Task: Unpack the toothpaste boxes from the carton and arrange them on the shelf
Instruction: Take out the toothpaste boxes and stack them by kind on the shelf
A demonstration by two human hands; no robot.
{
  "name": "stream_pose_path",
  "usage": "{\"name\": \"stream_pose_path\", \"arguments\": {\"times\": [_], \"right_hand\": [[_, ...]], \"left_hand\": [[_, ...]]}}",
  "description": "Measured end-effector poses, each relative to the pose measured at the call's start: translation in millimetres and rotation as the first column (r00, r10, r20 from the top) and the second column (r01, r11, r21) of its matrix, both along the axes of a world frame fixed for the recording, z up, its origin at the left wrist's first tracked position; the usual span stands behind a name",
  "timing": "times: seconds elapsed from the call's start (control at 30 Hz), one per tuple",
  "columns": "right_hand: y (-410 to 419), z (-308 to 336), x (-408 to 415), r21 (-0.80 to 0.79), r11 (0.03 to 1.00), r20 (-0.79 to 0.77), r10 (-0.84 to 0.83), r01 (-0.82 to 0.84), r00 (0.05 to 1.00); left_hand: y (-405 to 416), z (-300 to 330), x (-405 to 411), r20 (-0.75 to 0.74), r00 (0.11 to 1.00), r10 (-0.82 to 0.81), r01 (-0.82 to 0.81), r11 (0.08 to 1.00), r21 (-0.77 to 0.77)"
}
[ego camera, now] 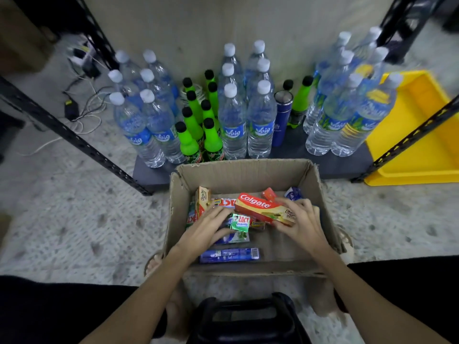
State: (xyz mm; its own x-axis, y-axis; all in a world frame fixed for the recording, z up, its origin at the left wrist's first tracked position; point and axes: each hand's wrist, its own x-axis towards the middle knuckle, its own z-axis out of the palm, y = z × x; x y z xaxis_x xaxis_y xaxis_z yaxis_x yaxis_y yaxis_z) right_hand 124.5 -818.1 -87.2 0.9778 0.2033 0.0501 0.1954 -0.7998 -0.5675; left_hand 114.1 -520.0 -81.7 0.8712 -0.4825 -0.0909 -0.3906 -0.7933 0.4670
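An open cardboard carton (248, 173) stands on the floor in front of me, with several toothpaste boxes inside. My right hand (301, 223) grips the near end of a red Colgate box (260, 207), lifted at a slant above the others. My left hand (206, 229) reaches in and holds a green Zact box (239, 222), fingers curled round its side. A blue box (229, 254) lies flat near the carton's front wall. More red and blue boxes lie at the back. The dark bottom shelf (332, 165) sits just beyond the carton.
Rows of clear water bottles (233, 125), green soda bottles (190, 142) and a blue flask (282, 120) fill the shelf. A yellow tray (422, 145) sits at its right. Black slotted uprights (74, 142) slant at both sides. Cables lie at far left. A black handle (243, 316) is near me.
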Motion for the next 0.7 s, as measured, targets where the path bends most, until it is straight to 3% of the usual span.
{"name": "stream_pose_path", "arguments": {"times": [0.17, 0.43, 0.57, 0.7], "right_hand": [[-10, 53, 13, 0.019, 0.999, 0.129, -0.032, 0.03, 0.991], [-32, 189, 52, 0.087, 0.996, 0.326, -0.026, -0.002, 0.945], [-49, 269, 64, 0.09, 0.993, 0.437, 0.026, -0.073, 0.899], [-68, 344, 78, 0.094, 0.99, 0.479, 0.051, -0.109, 0.876]], "left_hand": [[-5, 49, 11, 0.213, 0.976, 0.044, -0.032, 0.998, -0.061], [1, 170, 47, 0.503, 0.849, 0.161, -0.106, 0.985, -0.138], [5, 247, 63, 0.64, 0.755, 0.145, -0.079, 0.988, -0.13], [0, 331, 71, 0.793, 0.599, 0.109, -0.075, 0.994, -0.08]]}}
